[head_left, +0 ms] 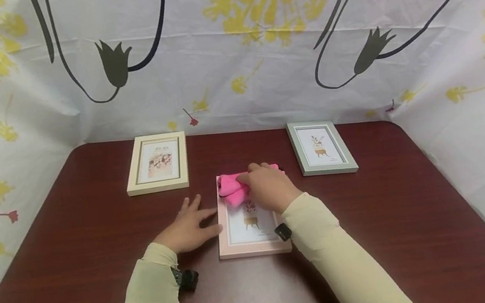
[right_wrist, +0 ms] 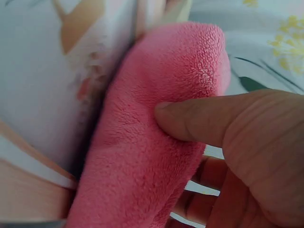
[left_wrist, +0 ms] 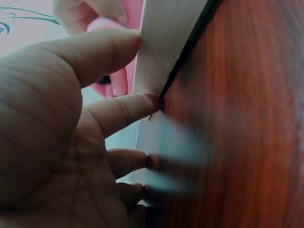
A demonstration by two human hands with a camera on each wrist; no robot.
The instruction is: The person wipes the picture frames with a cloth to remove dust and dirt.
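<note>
A pink picture frame [head_left: 254, 248] lies flat at the middle of the table, its print showing a plant in a stool-like pot. My right hand [head_left: 270, 187] grips a folded pink cloth [head_left: 232, 190] over the frame's far part. In the right wrist view the thumb presses into the fluffy cloth [right_wrist: 147, 118], which lies against the frame's picture [right_wrist: 42, 61]. My left hand [head_left: 188, 228] is spread at the frame's left side. Up close, the left wrist view has its thumb and fingers extended against the frame's side edge [left_wrist: 164, 42].
A cream picture frame [head_left: 133, 184] lies at the back left of the dark red table [head_left: 69, 247]. Toward the back right is a grey-green picture frame [head_left: 329, 169]. A white curtain [head_left: 210, 81] with yellow and grey flowers surrounds the table's back and sides.
</note>
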